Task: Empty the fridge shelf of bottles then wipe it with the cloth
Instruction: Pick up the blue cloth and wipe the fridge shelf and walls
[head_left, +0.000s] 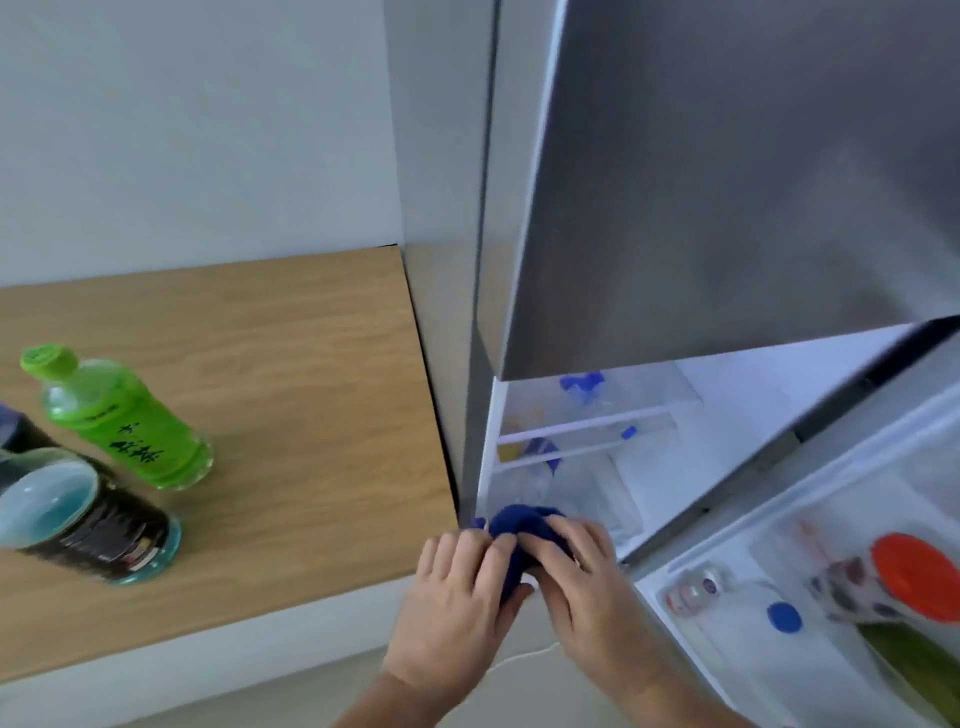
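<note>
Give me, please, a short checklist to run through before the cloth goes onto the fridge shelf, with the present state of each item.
1. Cloth in hand: ok. The blue cloth is bunched between the left hand and the right hand.
2. Fridge door open: ok. The door is swung wide.
3. Bottles set out: ok in part. A green bottle stands on the wooden counter.
4. Shelf emptied: cannot tell. Blue-capped shapes show inside, blurred.
5. Path from the hands to the shelf: ok, nothing lies between.
6. Cloth damp or dry: cannot tell.
</note>
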